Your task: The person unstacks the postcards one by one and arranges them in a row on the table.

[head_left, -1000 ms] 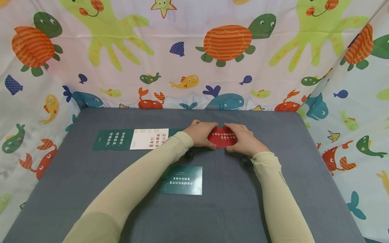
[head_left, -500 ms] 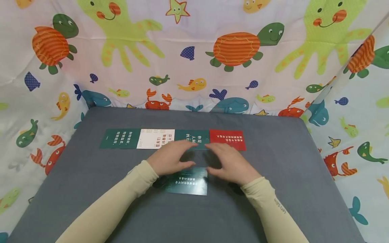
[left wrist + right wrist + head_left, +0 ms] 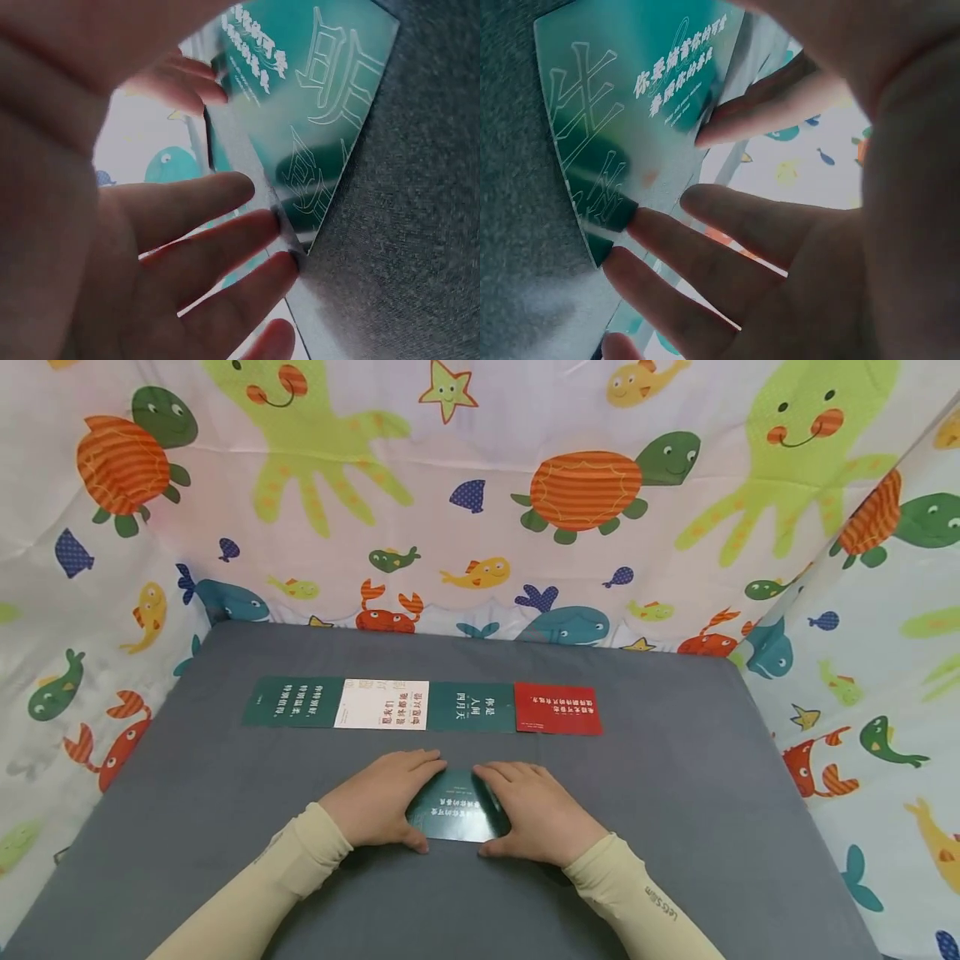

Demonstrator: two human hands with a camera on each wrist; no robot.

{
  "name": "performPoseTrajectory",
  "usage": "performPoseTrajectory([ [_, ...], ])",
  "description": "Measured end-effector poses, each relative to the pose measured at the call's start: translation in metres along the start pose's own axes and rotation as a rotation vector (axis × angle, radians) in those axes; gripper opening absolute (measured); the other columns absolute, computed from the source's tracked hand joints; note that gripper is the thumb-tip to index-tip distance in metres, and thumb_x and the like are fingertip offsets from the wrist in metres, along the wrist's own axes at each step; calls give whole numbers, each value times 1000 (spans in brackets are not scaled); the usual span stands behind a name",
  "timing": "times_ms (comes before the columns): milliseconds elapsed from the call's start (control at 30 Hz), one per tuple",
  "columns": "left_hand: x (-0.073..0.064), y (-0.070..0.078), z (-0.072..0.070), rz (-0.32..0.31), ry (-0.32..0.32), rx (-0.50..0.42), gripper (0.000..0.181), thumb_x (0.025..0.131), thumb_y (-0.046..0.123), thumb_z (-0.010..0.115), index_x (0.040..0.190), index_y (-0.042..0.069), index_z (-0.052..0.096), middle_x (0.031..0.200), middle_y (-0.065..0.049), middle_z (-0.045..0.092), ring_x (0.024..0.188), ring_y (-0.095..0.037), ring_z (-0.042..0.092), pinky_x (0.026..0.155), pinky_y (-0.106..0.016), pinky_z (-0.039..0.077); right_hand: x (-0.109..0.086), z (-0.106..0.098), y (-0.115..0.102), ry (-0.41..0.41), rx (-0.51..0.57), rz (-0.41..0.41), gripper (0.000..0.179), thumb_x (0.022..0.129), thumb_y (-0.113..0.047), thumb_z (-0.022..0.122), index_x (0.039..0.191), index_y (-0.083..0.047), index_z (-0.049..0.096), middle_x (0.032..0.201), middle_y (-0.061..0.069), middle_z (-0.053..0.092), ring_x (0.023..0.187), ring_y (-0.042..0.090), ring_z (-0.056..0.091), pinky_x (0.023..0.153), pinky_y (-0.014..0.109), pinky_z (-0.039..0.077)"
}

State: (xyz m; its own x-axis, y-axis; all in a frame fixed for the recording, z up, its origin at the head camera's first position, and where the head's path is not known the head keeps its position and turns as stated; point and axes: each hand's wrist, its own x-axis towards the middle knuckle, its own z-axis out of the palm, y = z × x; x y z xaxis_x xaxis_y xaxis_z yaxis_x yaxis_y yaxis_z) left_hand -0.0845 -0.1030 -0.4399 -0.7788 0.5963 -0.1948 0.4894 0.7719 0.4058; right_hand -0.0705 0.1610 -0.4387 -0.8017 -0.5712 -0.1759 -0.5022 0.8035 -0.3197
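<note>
A glossy green card [image 3: 453, 818] with white lettering lies near the middle of the dark grey table. My left hand [image 3: 378, 802] spans its left end, fingertips by the far edge and thumb by the near edge. At the opposite end, my right hand [image 3: 543, 814] is placed the same way. Extended fingers [image 3: 232, 232] reach the card's corner in the left wrist view. In the right wrist view, two fingertips [image 3: 626, 259] meet the card's edge at a corner, and the fingers are nearly straight.
Behind the hands runs a row of cards laid edge to edge: a dark green one [image 3: 292, 702], a white one [image 3: 381, 703], another green one [image 3: 472, 706] and a red one [image 3: 558, 708]. A curtain [image 3: 420, 593] printed with sea animals encloses the table's back and sides.
Both hands have let go of the red card at the row's right end. They have come back toward the body and down to either end of the single green card.
</note>
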Motion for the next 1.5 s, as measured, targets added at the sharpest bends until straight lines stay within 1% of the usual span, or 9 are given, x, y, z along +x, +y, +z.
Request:
performPoseTrajectory([
  [133,-1,-1,1,-26,-6,-21,108,70,45,102,160,9,53,168,-10,50,155,-38,48,127,-55,40,1,3,-5,11,-46,13,100,77,-54,94,158,-12,54,155,6,61,142,31,58,122,54,44],
  [267,-2,-3,2,-29,-5,-22,106,71,45,102,159,10,54,167,-9,51,154,-38,48,126,-55,41,2,5,-7,40,-59,9,96,78,-49,95,156,-10,55,152,8,63,140,31,61,121,54,46],
  [467,-2,-4,2,9,28,-2,98,74,41,101,155,7,58,159,-11,59,145,-37,57,123,-54,45,4,6,-7,61,-47,12,95,78,-45,97,156,-12,55,150,7,65,136,30,63,120,53,47],
  [700,0,-3,3,31,45,-9,94,73,38,102,151,6,60,148,-7,63,131,-32,65,114,-51,53,4,6,-5,64,-50,2,96,77,-45,97,157,-11,55,147,6,64,133,28,62,120,52,48],
  [1067,0,-1,2,-40,25,-24,110,74,40,102,163,7,47,160,-11,55,137,-38,62,116,-54,51,5,9,-6,85,-41,-12,93,78,-45,95,155,-9,56,144,6,63,132,27,61,121,51,46],
  [1167,-1,0,1,-28,33,-36,106,74,38,102,161,6,49,155,-11,58,128,-36,65,112,-53,54,4,8,-7,79,-39,-6,94,78,-46,95,155,-10,57,144,6,63,132,27,60,121,51,46],
  [1267,-1,0,2,-13,34,-42,102,74,36,102,158,5,52,144,-10,60,114,-28,67,103,-47,58,5,8,-7,71,-33,-5,93,78,-46,95,155,-10,57,144,5,62,131,26,59,121,51,46],
  [1400,-1,0,1,6,30,-36,98,75,34,102,156,4,55,132,-7,60,100,-18,62,93,-41,59,5,8,-6,71,-27,-9,92,78,-47,94,155,-11,58,144,5,62,130,25,59,120,51,47],
  [1500,-1,1,1,15,24,-38,97,76,33,101,156,4,56,129,-6,59,98,-16,58,90,-40,58,5,8,-5,72,-30,-14,92,78,-47,94,155,-11,58,144,5,62,131,26,59,121,52,47],
])
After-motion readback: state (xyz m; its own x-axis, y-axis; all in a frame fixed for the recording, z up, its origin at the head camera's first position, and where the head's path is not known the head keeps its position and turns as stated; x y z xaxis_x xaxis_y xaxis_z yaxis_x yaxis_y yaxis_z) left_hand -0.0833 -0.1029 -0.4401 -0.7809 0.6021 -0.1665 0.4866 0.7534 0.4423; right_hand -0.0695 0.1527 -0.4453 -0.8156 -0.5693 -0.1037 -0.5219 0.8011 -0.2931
